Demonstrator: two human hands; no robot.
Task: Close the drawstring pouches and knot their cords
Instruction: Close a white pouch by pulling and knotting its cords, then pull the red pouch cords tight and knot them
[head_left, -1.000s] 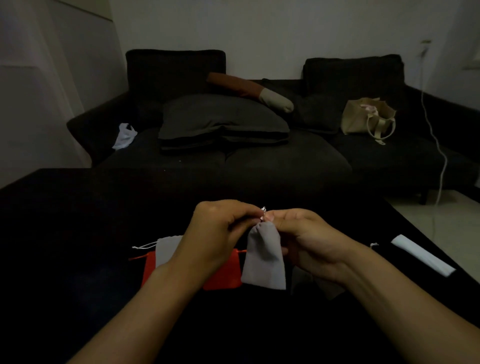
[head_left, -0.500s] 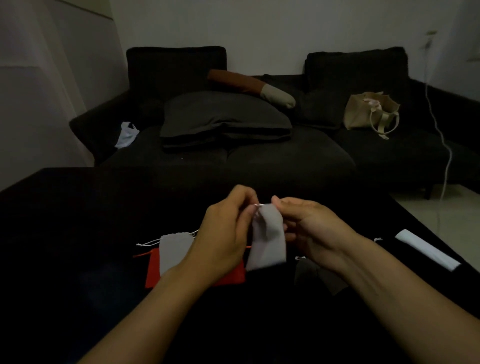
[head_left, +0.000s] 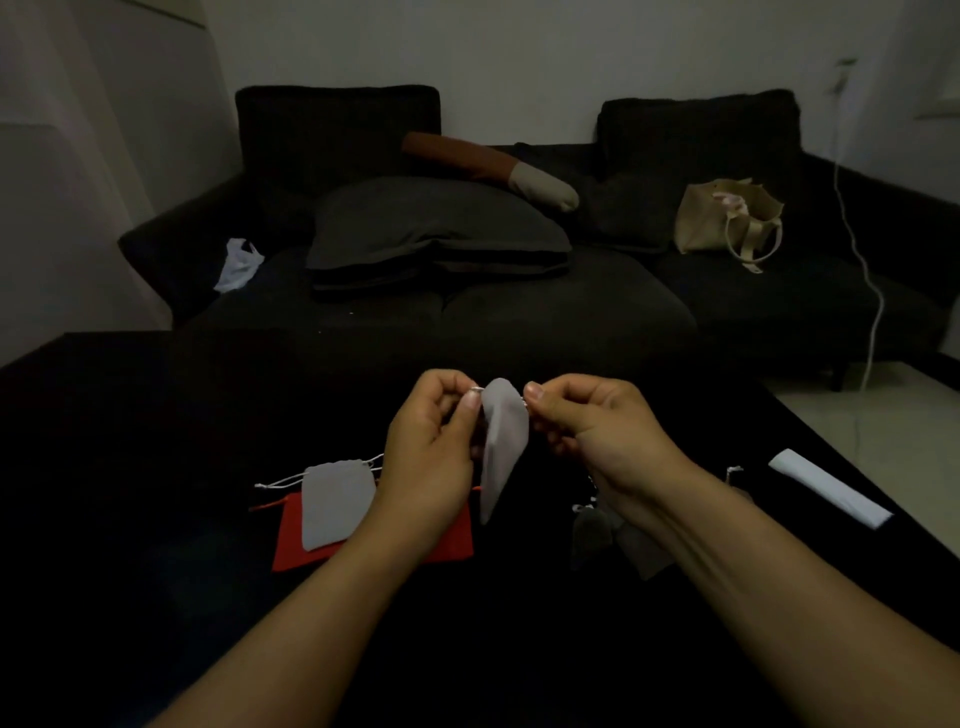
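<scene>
Both my hands pinch the cords of a grey pouch (head_left: 503, 447) above the tabletop (head_left: 156, 519): left hand (head_left: 431, 457) one side, right hand (head_left: 597, 436) the other.

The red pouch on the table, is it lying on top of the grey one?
No, the grey pouch lies on top of the red pouch, which sits flat on the dark table beneath it.

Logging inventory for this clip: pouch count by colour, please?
Grey pouches: 2, one held by both hands, one lying on the red one
Red pouches: 1
Dark pouches: 2, dim, count uncertain
Total: 5
</scene>
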